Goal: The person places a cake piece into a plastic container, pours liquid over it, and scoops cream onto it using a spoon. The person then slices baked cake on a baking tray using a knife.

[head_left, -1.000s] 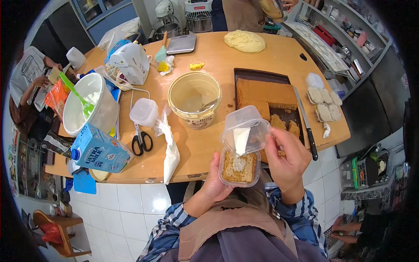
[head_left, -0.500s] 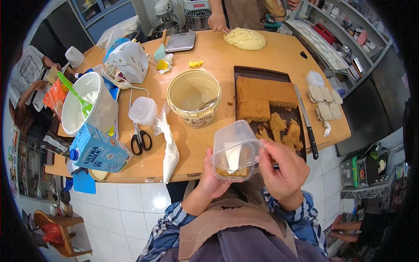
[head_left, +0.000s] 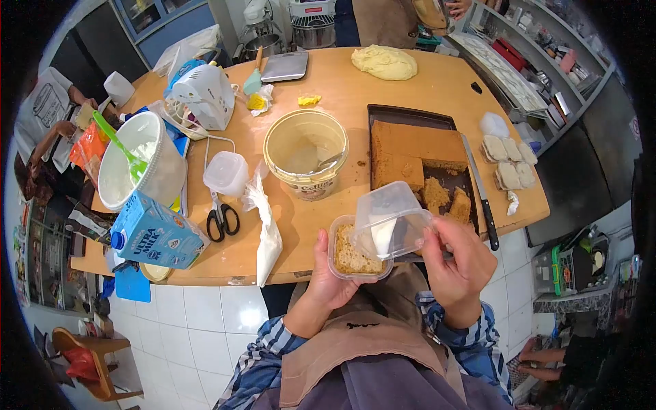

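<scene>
My left hand (head_left: 326, 280) is wrapped round a small clear plastic tub (head_left: 333, 260), in which a piece of light brown cake (head_left: 355, 254) lies. Between the thumb and fingers of my right hand (head_left: 456, 263) is a second clear plastic container (head_left: 388, 203), tilted over the tub's right side. Something white shows in or through it; I cannot tell which. Just beyond, a dark baking tray (head_left: 410, 113) holds a brown sheet cake (head_left: 424, 142) with a cut-out corner and broken pieces. A long knife (head_left: 486, 198) lies along the tray's right edge.
A cream-coloured bucket (head_left: 306, 184), piping bag (head_left: 268, 239), scissors (head_left: 222, 220), milk carton (head_left: 160, 232) and white mixing bowl (head_left: 113, 171) stand or lie leftward. Dough (head_left: 385, 63) rests at the back. Wrapped packs (head_left: 509, 160) sit far right. Other people stand around the table.
My right hand has moved right with the clear container, uncovering the cake in the tub. At the back, a person's hand has left the dough.
</scene>
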Available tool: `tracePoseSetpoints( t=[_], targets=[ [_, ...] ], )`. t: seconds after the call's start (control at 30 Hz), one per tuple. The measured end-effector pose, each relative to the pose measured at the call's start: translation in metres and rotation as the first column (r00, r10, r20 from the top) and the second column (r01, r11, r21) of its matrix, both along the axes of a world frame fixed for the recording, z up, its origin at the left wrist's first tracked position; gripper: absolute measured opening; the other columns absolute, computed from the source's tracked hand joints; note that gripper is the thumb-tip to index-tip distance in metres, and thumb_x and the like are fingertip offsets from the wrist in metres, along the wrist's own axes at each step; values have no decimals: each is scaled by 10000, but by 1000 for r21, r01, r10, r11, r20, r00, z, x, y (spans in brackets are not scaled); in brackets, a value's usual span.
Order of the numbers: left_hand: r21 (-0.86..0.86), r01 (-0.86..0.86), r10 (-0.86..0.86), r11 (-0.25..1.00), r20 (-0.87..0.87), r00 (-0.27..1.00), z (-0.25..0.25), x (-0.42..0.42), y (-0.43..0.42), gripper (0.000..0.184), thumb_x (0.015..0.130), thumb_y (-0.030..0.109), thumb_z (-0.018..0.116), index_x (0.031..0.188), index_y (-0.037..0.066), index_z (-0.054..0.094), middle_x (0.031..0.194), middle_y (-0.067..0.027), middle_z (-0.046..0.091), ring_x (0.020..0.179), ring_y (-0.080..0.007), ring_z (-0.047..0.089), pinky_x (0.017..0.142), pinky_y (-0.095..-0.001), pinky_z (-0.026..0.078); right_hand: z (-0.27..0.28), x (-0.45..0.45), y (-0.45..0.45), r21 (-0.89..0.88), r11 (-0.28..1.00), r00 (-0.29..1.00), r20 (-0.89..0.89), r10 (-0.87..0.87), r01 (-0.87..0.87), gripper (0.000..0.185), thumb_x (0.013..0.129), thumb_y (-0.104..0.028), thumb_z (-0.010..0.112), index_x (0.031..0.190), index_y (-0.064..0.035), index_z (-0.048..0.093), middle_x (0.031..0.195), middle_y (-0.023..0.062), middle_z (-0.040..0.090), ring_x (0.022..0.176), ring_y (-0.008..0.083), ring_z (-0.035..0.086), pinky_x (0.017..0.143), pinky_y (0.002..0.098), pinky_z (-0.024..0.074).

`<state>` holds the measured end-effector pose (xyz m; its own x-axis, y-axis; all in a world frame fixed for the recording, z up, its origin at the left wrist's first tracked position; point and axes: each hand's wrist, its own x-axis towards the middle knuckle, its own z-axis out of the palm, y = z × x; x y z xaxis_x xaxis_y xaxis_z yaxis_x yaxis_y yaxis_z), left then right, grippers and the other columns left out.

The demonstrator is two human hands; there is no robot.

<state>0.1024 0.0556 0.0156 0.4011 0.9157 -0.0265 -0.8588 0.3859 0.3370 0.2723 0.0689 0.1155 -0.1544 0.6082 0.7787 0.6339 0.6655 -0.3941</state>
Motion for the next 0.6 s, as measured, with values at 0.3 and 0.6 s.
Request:
tracePoseSetpoints(
  t=[0.3,0.6],
  targets=[
    [-17,1,-1,1000,-6,1000,1,-2,-1,778,852,695,207,1318,90,356,1194,-120,537,993,-243,604,679,-354,579,2,2,2,30,1000,1000,0,5,-5,297,677,91,677,953,27,587,842,164,658,699,270,659,615,306,531],
    [-51,-15,12,999,-60,998,8,2,-4,798,847,705,173,1328,94,350,1204,-129,533,1015,-240,595,686,-337,570,1,5,11,47,998,999,-4,-33,33,303,676,94,675,955,18,584,848,156,658,704,265,656,611,306,526]
  ],
)
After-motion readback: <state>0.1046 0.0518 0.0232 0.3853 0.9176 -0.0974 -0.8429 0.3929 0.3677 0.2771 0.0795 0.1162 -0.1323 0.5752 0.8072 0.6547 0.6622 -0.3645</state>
